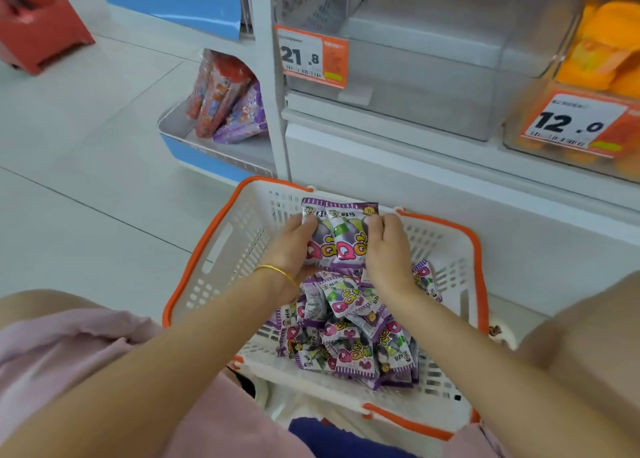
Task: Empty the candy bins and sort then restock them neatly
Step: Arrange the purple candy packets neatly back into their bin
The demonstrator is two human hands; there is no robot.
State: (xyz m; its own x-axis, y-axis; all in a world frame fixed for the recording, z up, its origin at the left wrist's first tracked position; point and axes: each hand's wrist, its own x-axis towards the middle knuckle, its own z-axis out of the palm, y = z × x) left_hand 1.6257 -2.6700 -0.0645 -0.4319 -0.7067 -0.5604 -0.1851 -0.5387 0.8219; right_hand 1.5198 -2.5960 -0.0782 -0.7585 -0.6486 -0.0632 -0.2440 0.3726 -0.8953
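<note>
**Tally Around the Basket**

One basket (221, 249) is counted. Above it, at least two candy packets (341, 236) are held by one left hand (294, 249) and one right hand (388, 249). Inside it, a pile (349, 336) too overlapped for counting is heaped. Behind it, one clear bin (433, 76) and one orange-filled bin (512, 135) are seen.

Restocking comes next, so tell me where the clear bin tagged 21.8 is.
In the head view the clear bin sits upper centre on the shelf, left of the orange-candy bin and above the basket of purple candy packets.
</note>
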